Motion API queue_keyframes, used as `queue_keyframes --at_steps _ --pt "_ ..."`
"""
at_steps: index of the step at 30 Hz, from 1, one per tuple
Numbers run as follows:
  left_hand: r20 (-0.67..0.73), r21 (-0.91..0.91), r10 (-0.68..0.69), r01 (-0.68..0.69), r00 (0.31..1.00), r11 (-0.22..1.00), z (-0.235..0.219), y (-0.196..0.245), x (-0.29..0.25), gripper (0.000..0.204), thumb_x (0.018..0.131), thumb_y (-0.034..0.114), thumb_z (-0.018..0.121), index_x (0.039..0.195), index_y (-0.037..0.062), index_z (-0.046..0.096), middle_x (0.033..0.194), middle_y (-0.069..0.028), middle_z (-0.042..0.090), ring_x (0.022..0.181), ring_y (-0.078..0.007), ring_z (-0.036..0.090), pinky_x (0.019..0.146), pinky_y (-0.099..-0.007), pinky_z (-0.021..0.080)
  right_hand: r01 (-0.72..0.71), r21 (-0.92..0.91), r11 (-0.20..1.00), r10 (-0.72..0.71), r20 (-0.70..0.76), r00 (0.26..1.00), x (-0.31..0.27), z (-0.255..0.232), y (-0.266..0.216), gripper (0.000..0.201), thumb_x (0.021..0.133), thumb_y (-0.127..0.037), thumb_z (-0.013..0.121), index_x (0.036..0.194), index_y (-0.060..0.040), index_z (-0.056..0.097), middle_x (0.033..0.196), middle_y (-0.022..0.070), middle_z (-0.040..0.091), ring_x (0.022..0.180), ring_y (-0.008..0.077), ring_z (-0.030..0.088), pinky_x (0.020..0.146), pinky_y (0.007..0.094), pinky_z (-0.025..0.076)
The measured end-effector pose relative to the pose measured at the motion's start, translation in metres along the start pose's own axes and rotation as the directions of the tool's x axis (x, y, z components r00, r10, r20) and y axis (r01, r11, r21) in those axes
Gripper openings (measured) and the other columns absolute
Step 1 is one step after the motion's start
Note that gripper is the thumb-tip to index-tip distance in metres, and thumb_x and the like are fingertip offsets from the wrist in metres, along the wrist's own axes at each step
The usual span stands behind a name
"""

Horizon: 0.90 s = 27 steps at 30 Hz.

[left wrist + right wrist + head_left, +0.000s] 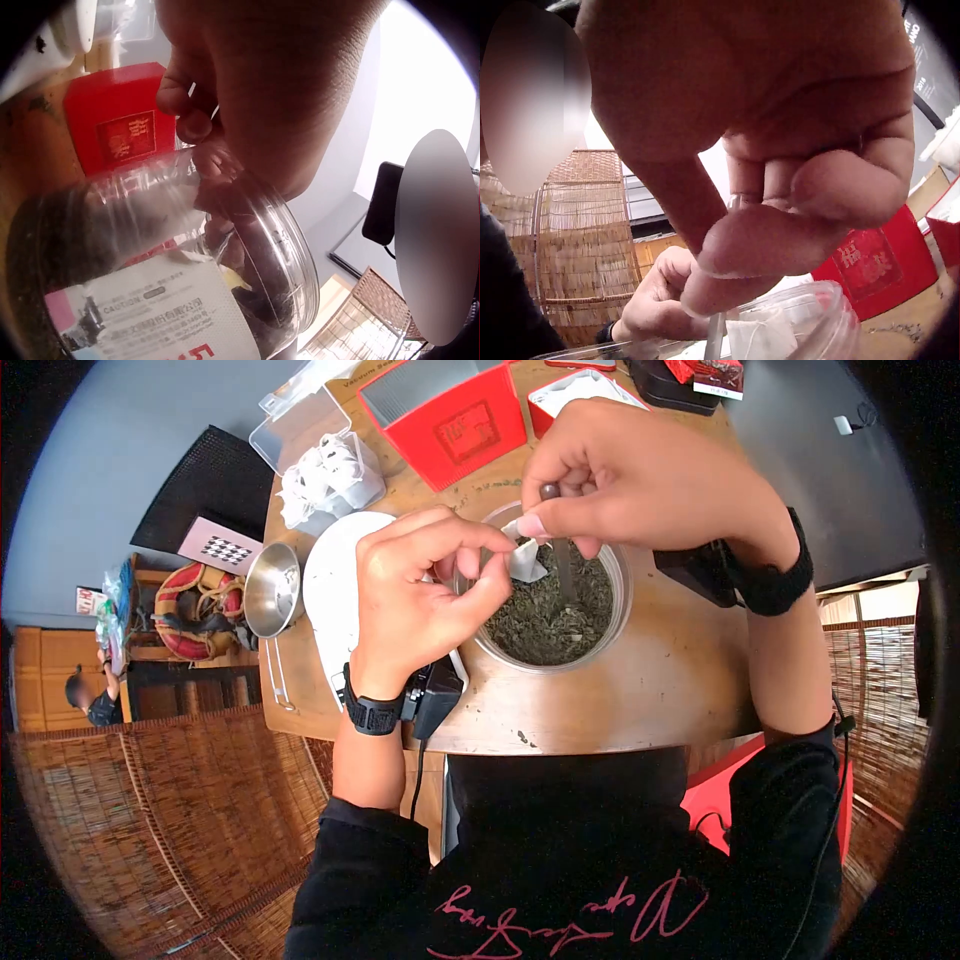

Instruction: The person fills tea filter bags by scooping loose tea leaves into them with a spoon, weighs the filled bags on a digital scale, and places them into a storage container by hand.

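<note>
My left hand (425, 575) pinches one side of a small white tea bag (527, 565) between thumb and index finger. On the bag's other side, the thumb and index finger of my right hand (650, 480) grip its top edge. A spoon (565, 575) is tucked in the right hand's curled fingers, its round handle end showing between them and its lower part pointing down. Both hands are above a clear plastic jar (622, 610), which contains dried, shredded green leaves (550, 625). In the left wrist view, a printed label (157, 319) covers the jar's side.
A white board-like item (325, 585) lies left of the jar, beside a metal bowl (273, 590). Behind stand a clear box (360, 485) of white bags, a tall red box (455, 430) and a lower red box (541, 422). Another person (103, 705) is far left.
</note>
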<state>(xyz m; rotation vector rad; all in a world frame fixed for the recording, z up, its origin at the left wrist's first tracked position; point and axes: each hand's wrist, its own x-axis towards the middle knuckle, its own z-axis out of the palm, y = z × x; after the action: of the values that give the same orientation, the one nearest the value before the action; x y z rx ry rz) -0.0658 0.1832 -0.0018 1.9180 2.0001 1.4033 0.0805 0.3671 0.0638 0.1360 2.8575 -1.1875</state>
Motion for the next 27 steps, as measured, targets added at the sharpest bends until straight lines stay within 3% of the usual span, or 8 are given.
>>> queue_keyframes --at_steps 2,6,9,11,12,15,20,27 --pt "-0.002 0.004 -0.006 0.006 1.000 1.000 -0.001 0.000 0.001 0.011 0.072 0.002 0.077 0.082 0.0069 0.079 0.061 0.0011 0.056 0.052 -0.0084 0.050 0.049 -0.0250 0.038 -0.033 0.119 0.992 0.027 0.052 0.998 0.002 -0.001 0.004 0.025 0.096 -0.023 0.072 0.089 0.0002 0.074 0.064 0.0028 0.067 0.055 0.0072 0.063 0.053 0.0227 0.048" --pt "0.004 -0.010 -0.010 0.010 1.000 1.000 0.000 -0.002 -0.001 0.011 0.073 0.002 0.077 0.083 0.0065 0.079 0.062 0.0015 0.057 0.052 -0.0070 0.049 0.048 -0.0236 0.038 -0.071 0.180 0.981 0.062 0.056 0.996 0.002 -0.006 0.008 0.023 0.097 -0.023 0.072 0.090 -0.0012 0.075 0.066 0.0017 0.068 0.057 0.0054 0.063 0.052 0.0213 0.047" --pt "0.000 -0.010 -0.036 0.036 0.999 0.999 0.000 -0.001 -0.001 0.011 0.074 0.001 0.077 0.084 0.0066 0.079 0.063 0.0017 0.057 0.052 -0.0067 0.049 0.048 -0.0236 0.037 -0.015 0.273 0.962 0.004 0.040 0.999 0.000 -0.010 0.006 0.024 0.098 -0.023 0.071 0.090 -0.0012 0.075 0.066 0.0012 0.068 0.056 0.0039 0.062 0.051 0.0200 0.045" --pt "0.006 -0.038 -0.026 0.026 1.000 0.999 0.000 -0.003 -0.001 0.012 0.074 0.002 0.077 0.084 0.0070 0.079 0.065 0.0012 0.058 0.052 -0.0074 0.050 0.048 -0.0244 0.037 -0.172 0.463 0.869 0.203 -0.017 0.979 -0.001 -0.017 -0.010 0.018 0.099 -0.012 0.068 0.095 0.0040 0.076 0.070 0.0043 0.071 0.052 0.0045 0.058 0.048 0.0196 0.045" --pt "-0.016 -0.045 -0.027 0.026 1.000 0.999 0.000 -0.002 0.000 0.012 0.074 0.002 0.077 0.084 0.0070 0.079 0.065 0.0012 0.058 0.052 -0.0074 0.050 0.048 -0.0244 0.037 -0.035 0.487 0.873 0.033 0.013 0.999 0.001 -0.021 0.017 0.019 0.100 -0.013 0.067 0.097 0.0037 0.075 0.070 0.0043 0.070 0.052 0.0048 0.058 0.049 0.0194 0.045" --pt "-0.008 -0.059 -0.053 0.053 0.999 0.997 -0.002 0.001 -0.002 0.012 0.073 0.003 0.076 0.084 0.0075 0.079 0.066 0.0003 0.059 0.052 -0.0088 0.051 0.048 -0.0257 0.038 -0.096 0.371 0.923 0.135 -0.078 0.988 -0.002 -0.033 0.026 0.024 0.098 -0.024 0.069 0.090 -0.0019 0.076 0.070 0.0011 0.070 0.056 0.0029 0.061 0.049 0.0192 0.044" --pt "0.015 -0.110 -0.035 0.036 0.999 0.993 -0.004 -0.004 -0.003 0.013 0.073 0.001 0.076 0.084 0.0071 0.080 0.070 0.0007 0.061 0.057 -0.0076 0.052 0.052 -0.0238 0.037 -0.099 0.382 0.919 0.230 -0.315 0.921 -0.017 -0.047 0.034 0.026 0.101 -0.030 0.065 0.093 -0.0056 0.072 0.065 -0.0055 0.060 0.056 -0.0007 0.053 0.049 0.0169 0.035" --pt "0.008 -0.098 0.017 -0.016 1.000 0.995 -0.004 -0.005 -0.003 0.011 0.072 0.002 0.074 0.082 0.0058 0.079 0.068 -0.0011 0.060 0.056 -0.0090 0.052 0.050 -0.0253 0.038 -0.047 0.227 0.973 0.148 -0.453 0.879 -0.016 -0.053 0.032 0.028 0.102 -0.031 0.064 0.092 -0.0067 0.074 0.063 -0.0062 0.058 0.056 -0.0006 0.051 0.052 0.0182 0.034"
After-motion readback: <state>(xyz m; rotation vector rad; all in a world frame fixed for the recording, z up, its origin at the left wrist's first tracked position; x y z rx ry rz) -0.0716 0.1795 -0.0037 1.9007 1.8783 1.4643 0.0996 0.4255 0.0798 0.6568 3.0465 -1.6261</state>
